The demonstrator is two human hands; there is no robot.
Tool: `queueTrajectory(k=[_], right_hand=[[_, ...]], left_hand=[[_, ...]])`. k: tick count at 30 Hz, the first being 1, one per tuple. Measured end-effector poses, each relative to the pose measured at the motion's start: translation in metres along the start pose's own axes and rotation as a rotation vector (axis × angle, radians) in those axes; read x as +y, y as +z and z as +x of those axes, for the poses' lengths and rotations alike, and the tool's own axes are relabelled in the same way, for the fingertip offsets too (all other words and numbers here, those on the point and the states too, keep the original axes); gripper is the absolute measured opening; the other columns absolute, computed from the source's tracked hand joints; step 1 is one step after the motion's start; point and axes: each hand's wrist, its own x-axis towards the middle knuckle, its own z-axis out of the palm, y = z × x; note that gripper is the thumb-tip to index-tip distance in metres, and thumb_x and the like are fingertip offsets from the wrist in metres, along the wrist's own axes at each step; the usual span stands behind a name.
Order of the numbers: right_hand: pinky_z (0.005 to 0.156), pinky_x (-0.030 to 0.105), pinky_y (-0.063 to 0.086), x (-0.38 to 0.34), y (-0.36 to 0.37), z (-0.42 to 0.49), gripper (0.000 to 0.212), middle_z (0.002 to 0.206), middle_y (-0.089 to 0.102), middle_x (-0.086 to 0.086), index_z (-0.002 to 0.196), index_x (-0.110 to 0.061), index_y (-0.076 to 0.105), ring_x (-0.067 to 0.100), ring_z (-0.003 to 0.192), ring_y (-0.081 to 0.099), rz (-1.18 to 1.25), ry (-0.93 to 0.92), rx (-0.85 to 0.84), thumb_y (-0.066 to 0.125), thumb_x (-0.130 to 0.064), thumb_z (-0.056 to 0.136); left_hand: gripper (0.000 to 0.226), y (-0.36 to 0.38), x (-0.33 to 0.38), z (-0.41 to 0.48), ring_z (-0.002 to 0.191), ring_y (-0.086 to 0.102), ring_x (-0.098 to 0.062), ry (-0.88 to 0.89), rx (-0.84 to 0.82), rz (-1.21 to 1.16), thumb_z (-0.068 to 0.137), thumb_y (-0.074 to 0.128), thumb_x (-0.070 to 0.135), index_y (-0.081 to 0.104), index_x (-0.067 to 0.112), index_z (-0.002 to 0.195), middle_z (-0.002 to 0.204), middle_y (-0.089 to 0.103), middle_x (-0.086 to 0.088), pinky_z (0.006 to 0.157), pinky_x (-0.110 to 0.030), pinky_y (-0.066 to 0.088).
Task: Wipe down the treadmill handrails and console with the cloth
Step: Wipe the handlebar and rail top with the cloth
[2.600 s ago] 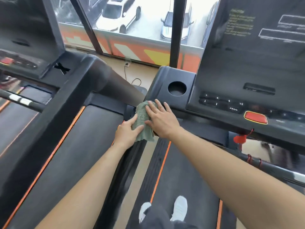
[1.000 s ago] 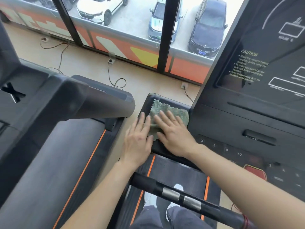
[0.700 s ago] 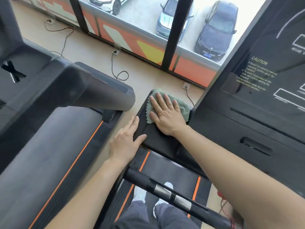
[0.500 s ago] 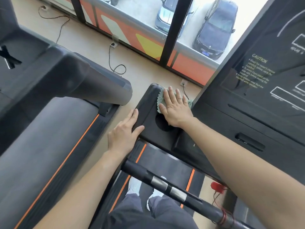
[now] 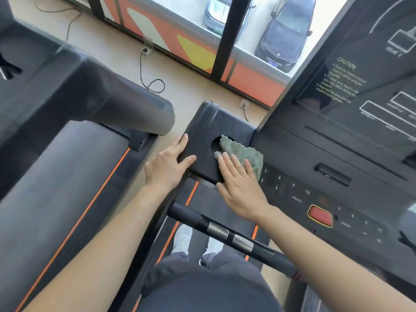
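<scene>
Evidently the right hand (image 5: 242,190) lies flat on the cloth (image 5: 244,153) to spread pressure for wiping: its grip is spread, fingers straight, pinching nothing. The cloth sits on the console's (image 5: 326,154) left wing, between the cup hole (image 5: 215,145) and the keypad (image 5: 286,188) (one corner overlaps the hole's rim). The left hand (image 5: 165,167), grip likewise spread, braces the wing's left edge, probably for balance. Both forearms reach forward over the handrail (image 5: 225,230).

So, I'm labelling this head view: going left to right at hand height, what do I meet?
In order: neighbouring treadmill belt → left hand → cloth → PROG key → red button.
</scene>
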Motion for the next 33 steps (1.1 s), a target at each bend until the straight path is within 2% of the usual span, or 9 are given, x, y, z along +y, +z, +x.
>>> queueTrajectory(k=[4, 6, 8, 10, 14, 18, 22, 25, 33], right_hand=[[0.125, 0.037, 0.012, -0.004, -0.001, -0.016, 0.071, 0.169, -0.006, -0.001, 0.161, -0.015, 0.011, 0.018, 0.155, 0.007, 0.136, -0.127, 0.072, 0.047, -0.032, 0.102], [0.124, 0.037, 0.018, 0.004, 0.004, -0.023, 0.067, 0.169, 0.007, 0.006, 0.158, -0.013, 0.025, 0.024, 0.154, 0.015, 0.038, -0.130, 0.129, 0.049, -0.034, 0.099], [0.123, 0.043, 0.016, 0.006, 0.010, -0.026, 0.068, 0.166, 0.019, 0.011, 0.156, -0.012, 0.031, 0.028, 0.154, 0.013, -0.097, -0.065, 0.123, 0.038, -0.047, 0.098], [0.122, 0.045, 0.010, 0.000, 0.017, -0.027, 0.075, 0.167, 0.016, 0.010, 0.159, -0.014, 0.025, 0.028, 0.155, 0.008, -0.136, -0.067, 0.073, 0.029, -0.056, 0.097], [0.125, 0.040, -0.004, -0.028, 0.019, -0.004, 0.075, 0.167, -0.012, -0.001, 0.162, -0.022, 0.001, 0.020, 0.154, -0.015, -0.060, -0.148, 0.033, 0.014, -0.060, 0.098], [0.125, 0.039, -0.006, -0.038, 0.010, 0.044, 0.069, 0.166, -0.016, -0.009, 0.160, -0.028, -0.007, 0.014, 0.152, -0.019, 0.049, -0.106, 0.060, 0.001, -0.057, 0.098], [0.125, 0.041, -0.008, -0.015, -0.008, 0.087, 0.062, 0.166, -0.020, -0.010, 0.159, -0.033, -0.013, 0.015, 0.152, -0.020, 0.026, -0.040, 0.061, 0.013, -0.051, 0.105], [0.124, 0.043, -0.010, 0.006, -0.027, 0.111, 0.065, 0.166, -0.021, -0.009, 0.158, -0.035, -0.014, 0.016, 0.152, -0.020, 0.018, 0.024, 0.034, 0.014, -0.058, 0.103], [0.125, 0.039, -0.006, 0.042, -0.034, 0.096, 0.069, 0.166, -0.020, 0.007, 0.159, -0.023, -0.015, 0.023, 0.154, -0.015, -0.077, 0.138, -0.010, 0.019, -0.051, 0.105]], left_hand=[[0.063, -0.002, -0.001, 0.002, 0.129, 0.057, -0.016, 0.006, -0.009, 0.000, 0.096, 0.053, 0.062, 0.026, 0.058, 0.153, 0.158, 0.022, 0.036, 0.096, -0.039, 0.043], [0.063, -0.002, -0.003, 0.003, 0.127, 0.059, -0.016, 0.013, -0.013, -0.007, 0.096, 0.053, 0.062, 0.026, 0.059, 0.152, 0.158, 0.022, 0.038, 0.094, -0.039, 0.044], [0.062, -0.001, -0.005, 0.005, 0.124, 0.060, -0.017, 0.018, -0.018, -0.023, 0.095, 0.054, 0.062, 0.027, 0.060, 0.151, 0.157, 0.024, 0.038, 0.093, -0.038, 0.043], [0.061, -0.001, -0.006, 0.006, 0.123, 0.060, -0.017, 0.018, -0.025, -0.038, 0.095, 0.054, 0.061, 0.028, 0.061, 0.150, 0.157, 0.026, 0.037, 0.092, -0.037, 0.042], [0.058, -0.005, -0.005, 0.005, 0.131, 0.055, -0.015, 0.020, -0.037, -0.045, 0.098, 0.054, 0.056, 0.030, 0.060, 0.150, 0.158, 0.027, 0.034, 0.096, -0.036, 0.043], [0.049, -0.008, -0.005, 0.004, 0.135, 0.052, -0.020, 0.044, -0.020, -0.056, 0.104, 0.046, 0.046, 0.033, 0.057, 0.150, 0.158, 0.030, 0.032, 0.097, -0.037, 0.045], [0.051, -0.008, -0.003, 0.001, 0.133, 0.054, -0.027, 0.044, -0.020, -0.029, 0.103, 0.046, 0.045, 0.032, 0.056, 0.151, 0.159, 0.034, 0.027, 0.094, -0.039, 0.047], [0.055, -0.007, -0.005, -0.001, 0.136, 0.051, -0.024, 0.036, -0.025, -0.020, 0.102, 0.048, 0.044, 0.030, 0.054, 0.153, 0.159, 0.035, 0.025, 0.097, -0.039, 0.046], [0.052, -0.004, -0.008, -0.003, 0.137, 0.050, -0.017, 0.009, -0.021, -0.072, 0.103, 0.048, 0.048, 0.031, 0.058, 0.151, 0.155, 0.036, 0.032, 0.098, -0.040, 0.044]])
